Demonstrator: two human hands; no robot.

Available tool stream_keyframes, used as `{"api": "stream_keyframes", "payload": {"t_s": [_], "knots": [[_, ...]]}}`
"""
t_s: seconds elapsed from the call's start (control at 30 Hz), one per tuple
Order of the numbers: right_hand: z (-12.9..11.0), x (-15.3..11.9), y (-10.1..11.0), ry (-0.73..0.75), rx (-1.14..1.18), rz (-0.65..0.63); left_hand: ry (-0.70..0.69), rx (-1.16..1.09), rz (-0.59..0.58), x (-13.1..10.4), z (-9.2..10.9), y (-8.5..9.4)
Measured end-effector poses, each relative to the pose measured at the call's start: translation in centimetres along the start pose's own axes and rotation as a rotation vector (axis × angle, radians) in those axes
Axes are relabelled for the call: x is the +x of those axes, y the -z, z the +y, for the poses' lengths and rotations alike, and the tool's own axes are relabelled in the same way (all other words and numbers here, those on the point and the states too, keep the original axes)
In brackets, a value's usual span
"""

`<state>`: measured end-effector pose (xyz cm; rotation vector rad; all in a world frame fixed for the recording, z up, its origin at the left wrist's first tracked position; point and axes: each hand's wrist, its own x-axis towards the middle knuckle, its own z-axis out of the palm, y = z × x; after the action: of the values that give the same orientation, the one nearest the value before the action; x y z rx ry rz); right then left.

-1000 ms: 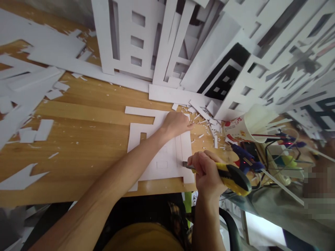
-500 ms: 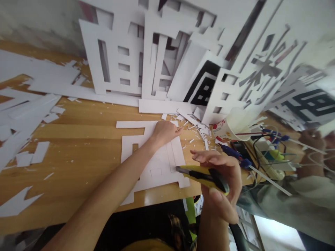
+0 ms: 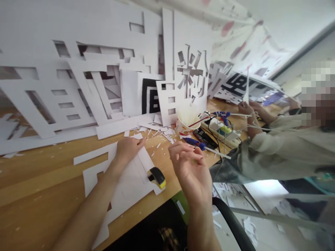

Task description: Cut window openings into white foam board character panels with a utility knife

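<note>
My left hand (image 3: 128, 151) presses on the upper part of a white foam board (image 3: 123, 190) with cut-out shapes and faint drawn lines. Its fingers are bent over near the board's far edge and are partly hidden. A yellow and black utility knife (image 3: 157, 177) rests at the board's right edge, its blade not clearly visible. Right of the knife and apart from it, my right hand (image 3: 192, 170) is raised with the palm turned up. The fingers are loosely curled, and I see nothing in them.
Cut-out white panels (image 3: 70, 101) lean along the back. A paper cup (image 3: 184, 125) stands near a blue glue gun (image 3: 195, 143), cables and a power strip (image 3: 229, 137). White scraps (image 3: 159, 132) litter the table. A co-worker (image 3: 282, 146) sits on the right, handling a white piece.
My right hand has let go of the utility knife, which now rests by the board's edge. The view has turned right, bringing more of the co-worker in. My left hand stays on the board.
</note>
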<state>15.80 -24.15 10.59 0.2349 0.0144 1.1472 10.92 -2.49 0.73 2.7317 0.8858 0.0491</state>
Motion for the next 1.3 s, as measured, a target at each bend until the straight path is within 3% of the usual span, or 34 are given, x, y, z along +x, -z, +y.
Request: {"api": "stream_keyframes", "payload": {"t_s": [0.2, 0.43, 0.5, 0.67, 0.83, 0.93, 1.1, 1.2, 1.3], "knots": [[1.4, -1.4, -1.7, -0.018, -0.085, 0.004, 0.008, 0.007, -0.009, -0.3, 0.1, 0.2], [2.2, -2.0, -2.3, 0.203, -0.41, 0.04, 0.007, 0.025, -0.011, -0.3, 0.3, 0.3], [2.4, -2.1, -2.4, 0.193, -0.329, 0.025, -0.001, 0.041, -0.008, -0.3, 0.3, 0.3], [2.4, -2.3, -2.6, 0.008, 0.093, -0.027, 0.016, 0.059, -0.014, -0.3, 0.4, 0.4], [2.3, -2.6, -2.8, -0.037, 0.242, -0.031, 0.022, 0.048, -0.004, -0.4, 0.5, 0.5], [2.1, -2.6, -3.1, -0.041, 0.27, 0.01, 0.017, 0.004, 0.091, -0.7, 0.3, -0.1], [1.6, -2.3, -3.1, 0.024, 0.294, 0.066, -0.122, -0.167, 0.47, -0.5, -0.5, -0.9], [1.5, -2.3, -3.0, 0.0, 0.354, 0.072, -0.165, -0.338, 0.644, -0.8, -0.2, 1.6], [1.7, -2.5, -2.9, -0.038, 0.425, 0.081, -0.206, -0.499, 0.687, -4.0, 2.0, 7.0]]}}
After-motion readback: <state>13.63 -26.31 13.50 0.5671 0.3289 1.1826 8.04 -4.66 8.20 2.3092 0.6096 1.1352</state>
